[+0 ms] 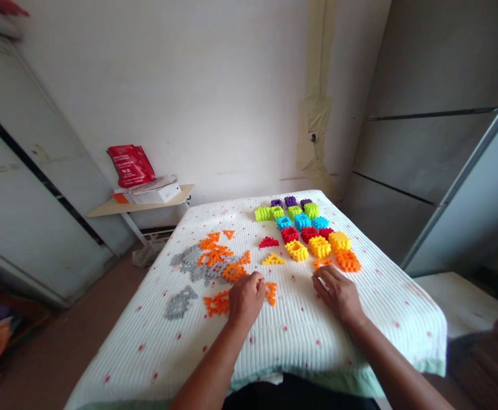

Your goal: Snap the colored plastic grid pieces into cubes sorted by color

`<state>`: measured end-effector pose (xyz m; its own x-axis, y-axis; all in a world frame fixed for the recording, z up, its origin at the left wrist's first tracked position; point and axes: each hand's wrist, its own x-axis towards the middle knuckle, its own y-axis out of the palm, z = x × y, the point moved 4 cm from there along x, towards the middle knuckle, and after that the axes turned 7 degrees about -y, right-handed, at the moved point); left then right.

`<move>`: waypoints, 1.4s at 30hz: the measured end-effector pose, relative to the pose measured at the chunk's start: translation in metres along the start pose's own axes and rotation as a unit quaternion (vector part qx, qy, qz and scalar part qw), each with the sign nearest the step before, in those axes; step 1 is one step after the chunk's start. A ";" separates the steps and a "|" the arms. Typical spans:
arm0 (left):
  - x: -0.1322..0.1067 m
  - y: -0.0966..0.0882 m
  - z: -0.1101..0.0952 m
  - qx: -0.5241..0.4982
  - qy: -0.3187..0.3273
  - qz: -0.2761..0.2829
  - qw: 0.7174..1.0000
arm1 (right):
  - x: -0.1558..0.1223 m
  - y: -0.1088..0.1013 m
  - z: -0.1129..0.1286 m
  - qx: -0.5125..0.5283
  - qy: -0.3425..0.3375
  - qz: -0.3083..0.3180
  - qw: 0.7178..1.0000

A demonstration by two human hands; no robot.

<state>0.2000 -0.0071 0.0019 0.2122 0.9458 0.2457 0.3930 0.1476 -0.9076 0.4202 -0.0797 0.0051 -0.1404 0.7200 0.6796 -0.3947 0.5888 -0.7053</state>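
My left hand (247, 297) is closed, with its fingers curled under, above the white cloth. Right beside it, partly behind the fingers, is an orange triangular building piece (270, 293). Whatever the curled fingers hold is hidden. On its other side lies a flat orange piece (217, 303), near a loose pile of orange pieces (214, 254) and grey pieces (191, 259). My right hand (337, 289) rests low with bent fingers slightly apart, close to a small orange piece (322, 263). An orange stack (348, 260) stands just beyond it.
Sorted stacks in yellow (319, 247), red (309, 234), blue (302, 221), green (293, 212) and purple (290, 201) form rows at the far right. A red triangle (268, 242) and a yellow triangle (273, 259) lie mid-table. A side shelf (176, 204) stands at left.
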 end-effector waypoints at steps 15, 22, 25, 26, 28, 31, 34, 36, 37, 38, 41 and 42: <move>-0.017 0.004 0.014 -0.003 0.147 -0.008 0.989 | 0.022 0.062 0.072 -0.004 -0.023 0.198 0.980; -0.019 0.000 0.010 0.019 0.149 0.006 0.989 | 0.036 0.069 0.052 -0.034 -0.009 0.220 0.975; -0.020 -0.001 0.009 0.024 0.146 0.014 0.989 | 0.041 0.071 0.051 -0.041 0.000 0.219 0.975; -0.020 -0.001 0.008 0.025 0.145 0.015 0.989 | 0.041 0.071 0.050 -0.041 0.004 0.215 0.976; -0.021 -0.001 0.008 0.028 0.144 0.017 0.989 | 0.041 0.072 0.050 -0.040 0.008 0.206 0.978; -0.022 -0.002 0.007 0.028 0.149 0.013 0.988 | 0.039 0.074 0.049 -0.037 0.006 0.197 0.980; -0.020 -0.006 0.013 0.024 0.121 -0.020 0.992 | 0.036 0.072 0.048 -0.019 0.006 0.169 0.985; -0.016 -0.014 0.023 0.022 0.041 -0.070 0.996 | 0.034 0.068 0.047 0.011 0.005 0.141 0.990; -0.014 -0.018 0.030 0.024 -0.012 -0.096 0.995 | 0.033 0.066 0.047 0.026 0.003 0.128 0.991; -0.012 -0.022 0.035 0.028 -0.063 -0.115 0.991 | 0.032 0.064 0.047 0.039 0.002 0.117 0.992; -0.007 -0.027 0.045 0.048 -0.145 -0.114 0.982 | 0.029 0.060 0.045 0.062 0.006 0.095 0.994; -0.005 -0.028 0.046 0.054 -0.151 -0.108 0.981 | 0.028 0.060 0.045 0.066 0.009 0.091 0.994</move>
<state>0.1470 -0.0030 0.0102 -0.1467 0.9294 0.3386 0.2987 0.3680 -0.8806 0.3520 -0.0406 -0.0086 -0.2040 0.8174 0.5388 -0.4808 0.3958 -0.7824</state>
